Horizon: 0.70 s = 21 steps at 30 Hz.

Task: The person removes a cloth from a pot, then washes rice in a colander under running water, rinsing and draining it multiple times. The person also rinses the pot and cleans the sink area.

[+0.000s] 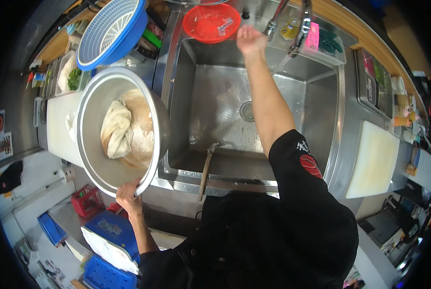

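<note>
My left hand (129, 197) grips the near rim of a large metal bowl (89, 144) to the left of the sink. Inside the bowl lies a twisted, wet, off-white cloth (118, 130), with a little brownish liquid (141, 121) beside it. My right hand (252, 39) reaches across to the sink's far edge, between a red plastic basket (204, 21) and the faucet (271, 29). Nothing shows in that hand, and its fingers are partly foreshortened. Water runs from a curved spout (296, 47) into the stainless steel sink (219, 90).
A wooden-handled tool (206, 169) leans over the sink's near edge, its head inside. A blue basin with a white strainer (110, 32) stands beyond the bowl. White cutting boards lie left (62, 126) and right (374, 159). A plastic container (327, 47) sits at the sink's far right corner.
</note>
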Each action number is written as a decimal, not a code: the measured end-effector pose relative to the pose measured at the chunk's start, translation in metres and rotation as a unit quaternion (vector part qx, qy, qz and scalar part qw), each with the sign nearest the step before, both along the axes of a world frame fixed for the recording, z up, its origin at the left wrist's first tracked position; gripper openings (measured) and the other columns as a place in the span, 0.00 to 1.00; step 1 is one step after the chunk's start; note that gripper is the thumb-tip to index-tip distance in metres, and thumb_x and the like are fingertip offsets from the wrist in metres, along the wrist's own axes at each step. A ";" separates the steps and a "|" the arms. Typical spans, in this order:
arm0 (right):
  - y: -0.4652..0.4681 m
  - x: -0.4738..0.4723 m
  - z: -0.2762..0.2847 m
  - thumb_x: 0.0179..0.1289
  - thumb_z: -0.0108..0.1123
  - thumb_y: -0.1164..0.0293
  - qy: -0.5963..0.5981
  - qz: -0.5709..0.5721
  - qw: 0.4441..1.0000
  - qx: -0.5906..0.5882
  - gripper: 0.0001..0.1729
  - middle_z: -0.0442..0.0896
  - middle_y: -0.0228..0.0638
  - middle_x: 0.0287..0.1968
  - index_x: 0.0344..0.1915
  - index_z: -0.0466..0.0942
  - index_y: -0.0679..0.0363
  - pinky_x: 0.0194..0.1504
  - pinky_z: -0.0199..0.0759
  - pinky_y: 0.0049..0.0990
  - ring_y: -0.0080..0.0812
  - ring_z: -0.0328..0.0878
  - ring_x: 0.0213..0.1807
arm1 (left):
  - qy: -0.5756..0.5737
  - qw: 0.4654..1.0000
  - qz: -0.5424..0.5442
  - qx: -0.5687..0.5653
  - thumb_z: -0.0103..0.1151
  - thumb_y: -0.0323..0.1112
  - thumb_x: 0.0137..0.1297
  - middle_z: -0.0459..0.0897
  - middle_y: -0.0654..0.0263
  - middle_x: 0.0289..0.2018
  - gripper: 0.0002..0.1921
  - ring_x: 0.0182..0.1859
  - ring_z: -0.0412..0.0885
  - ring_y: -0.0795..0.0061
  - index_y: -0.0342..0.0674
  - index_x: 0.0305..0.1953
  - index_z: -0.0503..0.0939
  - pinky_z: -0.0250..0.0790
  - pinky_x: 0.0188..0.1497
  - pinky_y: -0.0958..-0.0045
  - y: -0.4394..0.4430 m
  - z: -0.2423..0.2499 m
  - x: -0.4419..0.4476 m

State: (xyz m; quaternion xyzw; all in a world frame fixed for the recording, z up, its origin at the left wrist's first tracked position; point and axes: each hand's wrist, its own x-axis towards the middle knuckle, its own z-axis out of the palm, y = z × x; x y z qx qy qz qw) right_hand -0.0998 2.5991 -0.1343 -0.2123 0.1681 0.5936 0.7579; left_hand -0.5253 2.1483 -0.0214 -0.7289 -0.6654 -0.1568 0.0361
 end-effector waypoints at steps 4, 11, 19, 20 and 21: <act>-0.009 0.029 -0.006 0.76 0.39 0.73 0.092 -0.034 0.989 0.112 0.20 0.80 0.40 0.59 0.62 0.72 0.64 0.63 0.73 0.42 0.40 0.75 0.63 | 0.041 0.999 0.028 0.019 0.73 0.28 0.53 0.82 0.53 0.53 0.28 0.54 0.80 0.54 0.43 0.58 0.80 0.67 0.63 0.53 -0.010 0.000 0.002; -0.189 0.037 -0.203 0.69 0.58 0.62 -0.823 0.480 0.303 -0.006 0.14 0.88 0.46 0.36 0.49 0.84 0.53 0.47 0.78 0.44 0.47 0.86 0.42 | -0.088 0.948 0.288 0.105 0.72 0.32 0.63 0.54 0.43 0.74 0.40 0.75 0.55 0.40 0.44 0.74 0.63 0.51 0.75 0.44 -0.130 -0.071 0.058; -0.305 0.061 -0.306 0.64 0.67 0.48 -0.831 0.555 0.021 0.025 0.50 0.70 0.47 0.69 0.74 0.58 0.66 0.79 0.29 0.58 0.44 0.59 0.77 | -0.152 0.772 0.535 -0.308 0.72 0.32 0.58 0.52 0.42 0.74 0.37 0.75 0.51 0.38 0.56 0.70 0.71 0.44 0.76 0.43 -0.373 -0.120 0.210; -0.297 0.066 -0.301 0.63 0.68 0.47 -0.831 0.555 0.020 0.043 0.50 0.71 0.46 0.68 0.74 0.59 0.66 0.79 0.28 0.57 0.43 0.60 0.76 | -0.179 0.748 0.553 -0.320 0.73 0.34 0.56 0.52 0.42 0.74 0.36 0.75 0.52 0.38 0.57 0.68 0.73 0.43 0.76 0.42 -0.401 -0.123 0.229; -0.293 0.074 -0.298 0.62 0.68 0.46 -0.833 0.550 0.019 0.058 0.50 0.72 0.45 0.68 0.73 0.61 0.65 0.80 0.27 0.56 0.42 0.61 0.76 | -0.183 0.737 0.552 -0.345 0.73 0.34 0.56 0.52 0.42 0.74 0.36 0.74 0.52 0.38 0.57 0.67 0.73 0.44 0.76 0.42 -0.417 -0.123 0.247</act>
